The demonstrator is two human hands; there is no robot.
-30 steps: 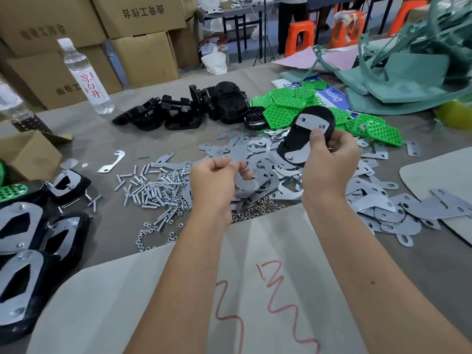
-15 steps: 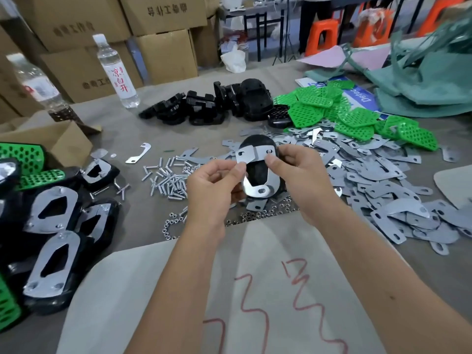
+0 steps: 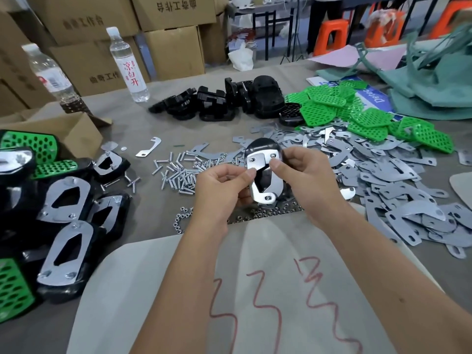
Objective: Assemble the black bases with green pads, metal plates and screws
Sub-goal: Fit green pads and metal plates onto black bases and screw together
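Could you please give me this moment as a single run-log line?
step: seating metal plates on black base | left hand: pinching plate edge | right hand: gripping base | screws: loose on table

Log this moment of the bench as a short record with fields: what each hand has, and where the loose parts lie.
held part: black base with metal plates on its face
left hand: pinches the base's left edge
right hand: grips the base's right side, thumb on the top plate
screws: loose pile on the table, left of the hands
green pads: heap at far right
loose metal plates: spread right of the hands
finished bases: stacked at left
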